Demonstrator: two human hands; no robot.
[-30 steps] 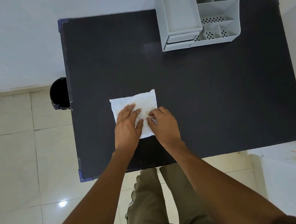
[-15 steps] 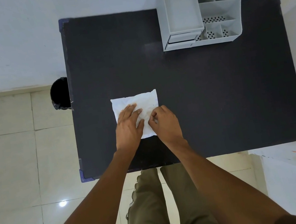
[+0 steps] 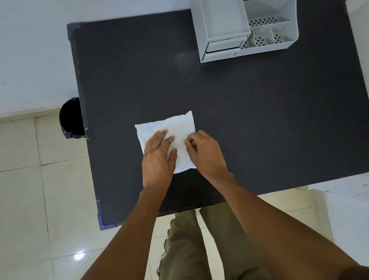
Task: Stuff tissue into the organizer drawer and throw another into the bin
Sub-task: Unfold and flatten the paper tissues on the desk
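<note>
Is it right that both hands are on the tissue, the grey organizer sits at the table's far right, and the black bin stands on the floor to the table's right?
Not quite. The head view shows the bin on the floor at the table's left edge. The rest holds: left hand and right hand on the tissue, organizer at the far right.

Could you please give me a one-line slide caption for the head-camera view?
Left hand flat and right hand pinching on a white tissue on the black table; grey plastic organizer beyond.
</note>
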